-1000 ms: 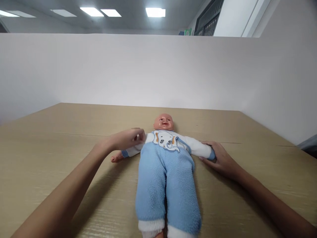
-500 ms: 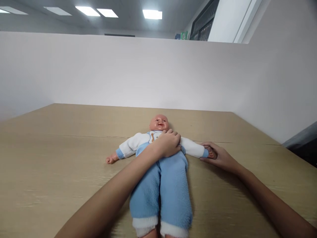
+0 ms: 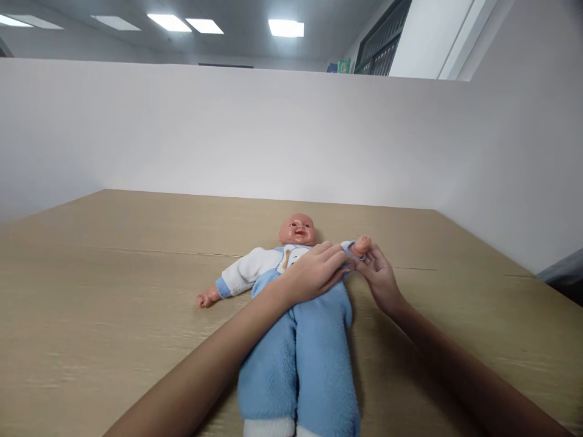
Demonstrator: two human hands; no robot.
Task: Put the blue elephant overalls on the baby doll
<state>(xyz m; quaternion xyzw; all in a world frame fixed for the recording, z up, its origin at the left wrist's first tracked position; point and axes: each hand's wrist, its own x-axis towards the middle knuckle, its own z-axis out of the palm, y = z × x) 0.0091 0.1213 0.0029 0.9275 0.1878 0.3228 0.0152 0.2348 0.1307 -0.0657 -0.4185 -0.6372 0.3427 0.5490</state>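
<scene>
A baby doll [image 3: 297, 230] in a white top and fluffy blue trousers lies on its back, head away from me. My left hand [image 3: 314, 270] reaches across its chest, fingers curled over the sleeved arm on the right side. That arm is bent up, its bare fist [image 3: 363, 245] poking from the blue cuff [image 3: 348, 247]. My right hand [image 3: 380, 276] pinches at the cuff and wrist from the right; its exact fingertip contact is partly hidden. The doll's other arm [image 3: 243, 273] lies stretched out to the left.
The wooden table [image 3: 136, 303] has a thin seam running across it. A white partition [image 3: 255, 133] rises behind its far edge, and a white wall [image 3: 514, 170] stands at the right. A dark grey object [image 3: 565, 276] shows beyond the right edge.
The doll's right-side arm has gone from stretched out flat to bent up and inward, with my right hand moving left along with it. My left hand has shifted slightly right onto that arm.
</scene>
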